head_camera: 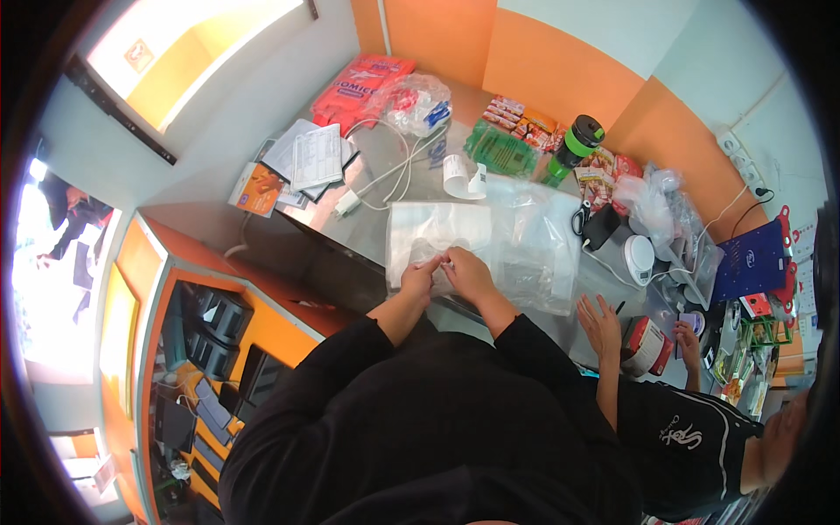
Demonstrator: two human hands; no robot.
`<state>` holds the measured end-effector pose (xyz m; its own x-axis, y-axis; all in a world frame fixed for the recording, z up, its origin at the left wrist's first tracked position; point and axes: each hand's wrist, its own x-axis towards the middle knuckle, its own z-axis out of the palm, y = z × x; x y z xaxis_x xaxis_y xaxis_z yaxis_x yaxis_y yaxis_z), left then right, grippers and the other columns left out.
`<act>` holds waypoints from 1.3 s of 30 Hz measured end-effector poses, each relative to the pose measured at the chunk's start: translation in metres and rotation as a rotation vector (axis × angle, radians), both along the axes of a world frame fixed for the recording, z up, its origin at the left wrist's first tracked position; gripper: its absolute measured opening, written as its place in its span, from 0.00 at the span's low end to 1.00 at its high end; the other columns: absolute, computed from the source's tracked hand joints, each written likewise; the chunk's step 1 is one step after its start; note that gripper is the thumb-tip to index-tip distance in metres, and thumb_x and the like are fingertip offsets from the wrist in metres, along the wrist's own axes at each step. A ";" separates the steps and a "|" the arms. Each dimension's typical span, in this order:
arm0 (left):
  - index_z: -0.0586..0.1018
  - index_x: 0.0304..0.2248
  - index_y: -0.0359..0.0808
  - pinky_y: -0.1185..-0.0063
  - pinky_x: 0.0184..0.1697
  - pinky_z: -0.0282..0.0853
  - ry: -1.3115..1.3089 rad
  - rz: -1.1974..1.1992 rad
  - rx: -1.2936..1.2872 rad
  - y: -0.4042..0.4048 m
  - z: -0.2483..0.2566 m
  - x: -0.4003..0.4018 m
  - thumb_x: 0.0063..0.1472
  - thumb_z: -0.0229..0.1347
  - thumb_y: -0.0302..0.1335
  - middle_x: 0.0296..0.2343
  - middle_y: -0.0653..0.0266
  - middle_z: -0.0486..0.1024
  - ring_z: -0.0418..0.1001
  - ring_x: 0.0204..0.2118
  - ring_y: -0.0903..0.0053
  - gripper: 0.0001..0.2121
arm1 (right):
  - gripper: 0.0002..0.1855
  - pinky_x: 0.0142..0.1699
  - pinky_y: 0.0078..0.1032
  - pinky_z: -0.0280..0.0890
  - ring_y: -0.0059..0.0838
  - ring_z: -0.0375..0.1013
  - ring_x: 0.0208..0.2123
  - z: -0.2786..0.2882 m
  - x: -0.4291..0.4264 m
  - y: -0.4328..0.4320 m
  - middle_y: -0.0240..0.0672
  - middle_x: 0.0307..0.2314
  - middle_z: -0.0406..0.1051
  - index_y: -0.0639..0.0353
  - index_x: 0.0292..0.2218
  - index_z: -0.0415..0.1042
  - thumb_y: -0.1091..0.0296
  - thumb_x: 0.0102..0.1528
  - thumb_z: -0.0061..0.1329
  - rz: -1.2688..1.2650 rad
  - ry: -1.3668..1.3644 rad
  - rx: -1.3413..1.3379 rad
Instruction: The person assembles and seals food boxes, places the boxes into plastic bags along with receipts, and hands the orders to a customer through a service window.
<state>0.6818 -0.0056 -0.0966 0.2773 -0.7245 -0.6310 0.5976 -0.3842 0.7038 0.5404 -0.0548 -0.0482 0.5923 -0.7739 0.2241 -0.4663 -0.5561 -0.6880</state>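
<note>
Both my hands meet at the near edge of a stack of clear plastic bags point(440, 226) lying flat on the grey counter point(367, 230). My left hand point(419, 279) pinches the thin film between thumb and fingers. Fingertips close on the same film, my right hand point(467, 272) almost touches the left. More clear plastic film point(535, 249) spreads to the right of the stack. Beyond the stack lies a curled paper strip point(462, 178), with a white charger and cable point(346, 203) to its left.
A co-worker's hand point(600, 325) rests at the counter on my right, near a red and white box point(646, 348). A black and green tumbler point(574, 147), scissors point(580, 218) and a white kitchen scale point(638, 256) stand or lie farther back. Papers point(316, 157) lie at the left.
</note>
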 end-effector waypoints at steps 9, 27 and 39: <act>0.72 0.30 0.32 0.76 0.25 0.69 -0.185 -0.230 0.098 0.013 -0.001 0.010 0.59 0.62 0.41 0.18 0.65 0.71 0.71 0.19 0.73 0.19 | 0.10 0.32 0.28 0.65 0.31 0.73 0.25 -0.022 0.007 -0.045 0.39 0.21 0.72 0.61 0.30 0.64 0.67 0.62 0.47 -0.405 -0.547 0.421; 0.68 0.58 0.44 0.63 0.59 0.59 -1.205 -1.193 -0.520 -0.027 0.027 0.023 0.55 0.60 0.48 0.54 0.53 0.69 0.66 0.57 0.62 0.33 | 0.17 0.29 0.12 0.66 0.12 0.65 0.25 0.174 -0.118 -0.030 0.24 0.24 0.64 0.55 0.53 0.65 0.59 0.68 0.38 0.251 -1.486 0.996; 0.71 0.50 0.38 0.73 0.53 0.66 0.168 -0.556 -0.582 -0.031 0.146 0.008 0.69 0.49 0.38 0.47 0.59 0.74 0.73 0.47 0.71 0.16 | 0.09 0.22 0.17 0.58 0.15 0.62 0.18 0.063 -0.154 -0.077 0.18 0.18 0.59 0.48 0.34 0.67 0.58 0.67 0.41 -0.079 -1.483 1.038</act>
<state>0.6903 -0.0366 0.0496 -0.2838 -0.9522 -0.1131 0.5426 -0.2568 0.7998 0.3866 -0.1313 0.0152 0.3308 -0.9414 -0.0652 0.7896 0.3140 -0.5272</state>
